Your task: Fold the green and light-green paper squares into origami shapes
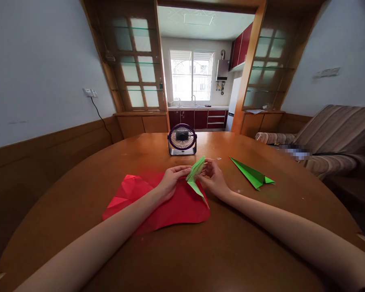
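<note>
A: What is held between the hands?

B: A folded piece of light green paper (196, 175) is pinched from both sides above the wooden table (182, 251). It is gripped by the left hand (171, 181) at its left edge, fingers curled closed on it, and by the right hand (213, 178) at its right edge, fingertips likewise closed on the paper.

A: Where is it placed relative to the rest?

B: It is raised over the right part of a creased red paper sheet (158, 200), which is spread flat on the table under the left hand. A finished green paper plane (252, 173) is seen lying to the right, apart from the hands. A small purple desk fan (182, 139) is stood just behind the hands.
</note>
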